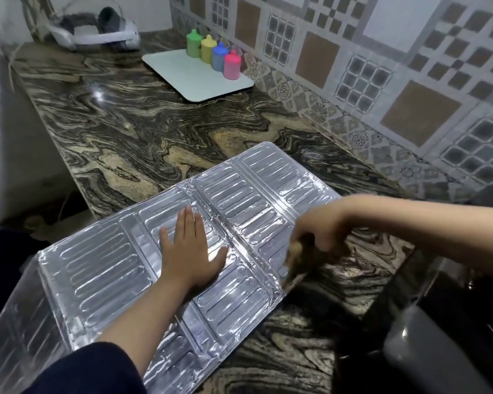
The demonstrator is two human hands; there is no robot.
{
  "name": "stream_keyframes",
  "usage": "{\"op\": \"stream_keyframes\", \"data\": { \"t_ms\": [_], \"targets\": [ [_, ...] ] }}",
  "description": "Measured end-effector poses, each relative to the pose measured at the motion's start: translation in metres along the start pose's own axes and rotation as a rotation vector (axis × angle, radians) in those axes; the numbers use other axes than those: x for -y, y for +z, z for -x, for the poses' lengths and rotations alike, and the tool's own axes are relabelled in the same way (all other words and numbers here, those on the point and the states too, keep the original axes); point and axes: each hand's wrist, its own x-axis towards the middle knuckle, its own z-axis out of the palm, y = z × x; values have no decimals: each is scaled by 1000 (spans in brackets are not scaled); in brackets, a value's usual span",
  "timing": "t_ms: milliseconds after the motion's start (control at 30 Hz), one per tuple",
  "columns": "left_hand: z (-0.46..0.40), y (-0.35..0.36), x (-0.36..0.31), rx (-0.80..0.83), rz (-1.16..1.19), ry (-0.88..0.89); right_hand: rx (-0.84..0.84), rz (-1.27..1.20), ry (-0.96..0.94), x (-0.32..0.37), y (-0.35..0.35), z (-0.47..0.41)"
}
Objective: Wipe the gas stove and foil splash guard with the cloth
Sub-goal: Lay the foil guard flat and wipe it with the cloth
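The foil splash guard (234, 211) lies flat on the swirly stone counter (131, 123), with its shiny panels opened out. Its left end hangs past the counter edge, toward the person.

The left hand (190, 248) lies flat on the middle of the foil. Its fingers (187, 223) are straight and close together, pointing away from the person, and the thumb sticks out to the right. It holds nothing; the palm just presses down on the foil. A dark sleeve (88, 368) covers the arm lower down.

To the right, the right hand (319, 231) comes in from the side with its fingers bent down. They pinch a brownish cloth (299, 260). The cloth looks blurry. It hangs under the fingertips and sits at the right edge of the foil, where the foil meets the counter.

Far back on the counter is a white tray (194, 78). Four small bottles stand on it in a row: green (193, 42), yellow (208, 48), blue (220, 56) and pink (232, 64). Behind them is the tiled wall (382, 61).

At the bottom right is a dark stove (453, 294), mostly in shadow, with a grey rounded thing (427, 348) in front of it.
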Motion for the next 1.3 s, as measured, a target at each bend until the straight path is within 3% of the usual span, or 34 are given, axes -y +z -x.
{"op": "stream_keyframes", "data": {
  "t_ms": [133,267,433,533,967,1300],
  "targets": [
    [1,0,-2,-5,-11,4,-390,-99,10,3,-48,-19],
    [2,-1,-3,-14,-15,0,-793,141,-104,23,-63,-78],
    [4,-1,-3,-41,7,-9,-752,421,-272,37,-44,-156],
    [1,-2,-3,-28,-3,-8,-753,396,-319,20,-45,-157],
    [2,1,-1,-5,17,2,-715,118,102,-73,-85,-167],
    [0,2,1,-1,2,-18,-649,115,20,-91,-74,-143]
  ]
}}
